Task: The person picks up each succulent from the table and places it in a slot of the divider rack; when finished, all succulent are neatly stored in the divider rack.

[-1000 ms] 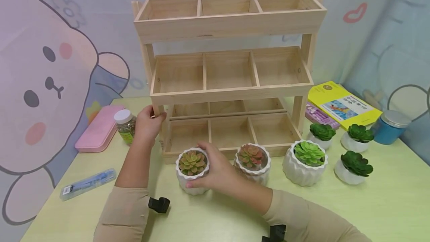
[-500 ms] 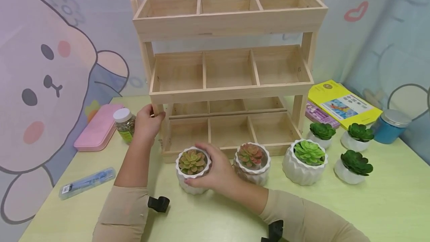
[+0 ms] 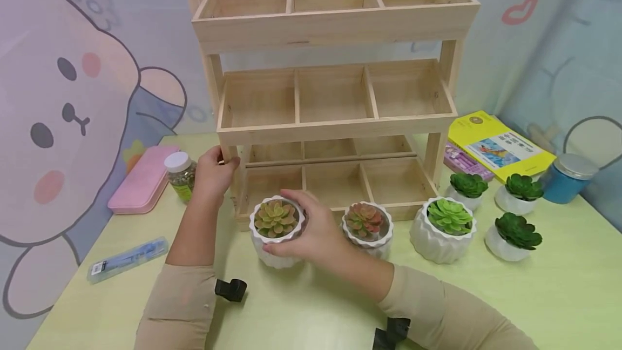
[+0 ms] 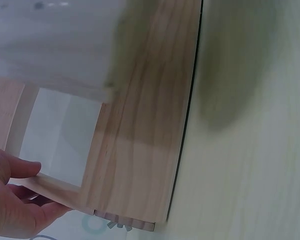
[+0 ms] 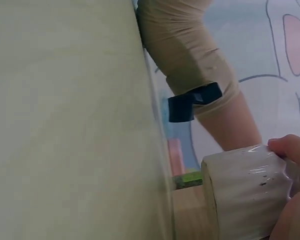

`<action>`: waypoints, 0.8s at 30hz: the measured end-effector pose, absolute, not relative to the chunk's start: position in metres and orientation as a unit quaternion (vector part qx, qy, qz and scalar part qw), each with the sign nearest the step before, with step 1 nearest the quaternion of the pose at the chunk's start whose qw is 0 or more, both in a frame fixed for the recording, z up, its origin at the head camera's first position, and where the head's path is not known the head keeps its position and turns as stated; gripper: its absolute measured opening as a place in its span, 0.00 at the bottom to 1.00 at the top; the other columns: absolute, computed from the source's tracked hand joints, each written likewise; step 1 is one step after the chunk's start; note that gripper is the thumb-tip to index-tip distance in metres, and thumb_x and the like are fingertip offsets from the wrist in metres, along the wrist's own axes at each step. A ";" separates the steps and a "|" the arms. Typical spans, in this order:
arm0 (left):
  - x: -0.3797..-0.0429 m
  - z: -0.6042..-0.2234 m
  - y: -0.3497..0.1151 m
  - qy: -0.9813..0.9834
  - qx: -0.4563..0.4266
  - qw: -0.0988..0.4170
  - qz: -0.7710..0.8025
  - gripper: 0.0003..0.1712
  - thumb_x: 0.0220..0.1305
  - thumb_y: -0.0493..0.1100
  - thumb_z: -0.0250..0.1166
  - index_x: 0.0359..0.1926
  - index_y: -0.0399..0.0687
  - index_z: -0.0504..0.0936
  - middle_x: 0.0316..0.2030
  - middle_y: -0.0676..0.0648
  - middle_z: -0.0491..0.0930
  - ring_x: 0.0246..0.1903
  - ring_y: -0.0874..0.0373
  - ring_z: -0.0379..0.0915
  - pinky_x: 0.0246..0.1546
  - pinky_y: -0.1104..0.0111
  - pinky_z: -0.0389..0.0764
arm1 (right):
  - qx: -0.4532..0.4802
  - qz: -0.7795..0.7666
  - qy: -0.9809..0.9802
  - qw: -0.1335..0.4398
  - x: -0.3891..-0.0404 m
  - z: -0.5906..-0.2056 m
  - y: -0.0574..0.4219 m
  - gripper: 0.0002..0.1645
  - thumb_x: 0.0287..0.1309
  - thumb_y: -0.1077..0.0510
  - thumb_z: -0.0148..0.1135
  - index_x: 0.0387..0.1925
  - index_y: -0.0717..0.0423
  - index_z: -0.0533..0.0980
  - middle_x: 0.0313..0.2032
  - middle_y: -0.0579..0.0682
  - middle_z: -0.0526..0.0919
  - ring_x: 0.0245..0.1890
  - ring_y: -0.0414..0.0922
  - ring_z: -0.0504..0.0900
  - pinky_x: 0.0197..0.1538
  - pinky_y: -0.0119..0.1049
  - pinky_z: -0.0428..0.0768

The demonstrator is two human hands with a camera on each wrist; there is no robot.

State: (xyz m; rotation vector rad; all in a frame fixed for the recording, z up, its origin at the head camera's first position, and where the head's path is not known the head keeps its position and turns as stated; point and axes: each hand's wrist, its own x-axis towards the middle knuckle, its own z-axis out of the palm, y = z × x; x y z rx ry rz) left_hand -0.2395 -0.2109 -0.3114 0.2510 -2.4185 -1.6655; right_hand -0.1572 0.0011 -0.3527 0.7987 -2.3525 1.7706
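My right hand (image 3: 318,231) grips a white ribbed pot with an orange-green succulent (image 3: 275,219), thumb at the near side and fingers round the far side. In the right wrist view the pot's base (image 5: 210,195) stands off the tabletop. Directly behind it is a three-tier wooden shelf (image 3: 335,133), each tier split into three compartments. With my left hand (image 3: 214,174) I hold the shelf's left post, thumb in front; the left wrist view shows this hand (image 4: 20,200) round the wood. A pot with a reddish succulent (image 3: 365,221) stands beside my right wrist.
To the right stand a white pot with a bright green succulent (image 3: 444,231), several small dark green ones (image 3: 512,236), a blue jar (image 3: 566,180) and a yellow book (image 3: 500,147). At left are a lidded jar (image 3: 181,177), a pink case (image 3: 144,180) and a clear pen case (image 3: 128,259).
My right hand has raised the potted succulent slightly and drawn it a little left. My left hand keeps its hold on the post. The head view has tilted down slightly.
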 end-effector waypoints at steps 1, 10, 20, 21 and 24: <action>-0.239 -0.311 -0.211 -0.815 0.084 0.097 -0.564 0.24 0.67 0.35 0.54 0.62 0.33 0.67 0.57 0.34 0.69 0.56 0.44 0.66 0.57 0.55 0.69 | 0.263 0.578 -0.771 0.051 -0.157 -0.349 0.000 0.53 0.21 0.58 0.84 0.58 0.53 0.71 0.51 0.41 0.75 0.50 0.40 0.74 0.54 0.35 0.74; -0.241 -0.312 -0.213 -0.813 0.085 0.095 -0.569 0.24 0.66 0.35 0.55 0.62 0.34 0.68 0.58 0.35 0.70 0.56 0.44 0.67 0.57 0.56 0.69 | 0.246 0.583 -0.771 0.076 -0.162 -0.316 -0.015 0.52 0.23 0.56 0.84 0.58 0.53 0.71 0.51 0.42 0.75 0.50 0.40 0.74 0.53 0.37 0.74; -0.243 -0.312 -0.214 -0.811 0.071 0.102 -0.572 0.24 0.62 0.31 0.55 0.60 0.32 0.70 0.55 0.35 0.72 0.52 0.47 0.69 0.54 0.59 0.72 | 0.197 0.591 -0.766 0.160 -0.182 -0.301 -0.046 0.52 0.24 0.52 0.84 0.58 0.56 0.71 0.50 0.45 0.75 0.49 0.40 0.73 0.52 0.32 0.74; -0.243 -0.312 -0.214 -0.812 0.070 0.102 -0.570 0.24 0.61 0.31 0.55 0.60 0.32 0.70 0.55 0.35 0.72 0.53 0.47 0.69 0.54 0.59 0.72 | 0.196 0.588 -0.766 0.173 -0.184 -0.302 -0.048 0.52 0.24 0.52 0.84 0.57 0.57 0.71 0.50 0.47 0.75 0.49 0.41 0.73 0.52 0.33 0.74; -0.242 -0.311 -0.213 -0.817 0.071 0.103 -0.563 0.25 0.61 0.31 0.55 0.60 0.32 0.69 0.56 0.35 0.71 0.54 0.46 0.68 0.54 0.59 0.72 | 0.195 0.571 -0.768 0.212 -0.191 -0.307 -0.053 0.52 0.23 0.52 0.84 0.57 0.60 0.71 0.51 0.50 0.75 0.49 0.44 0.74 0.53 0.35 0.73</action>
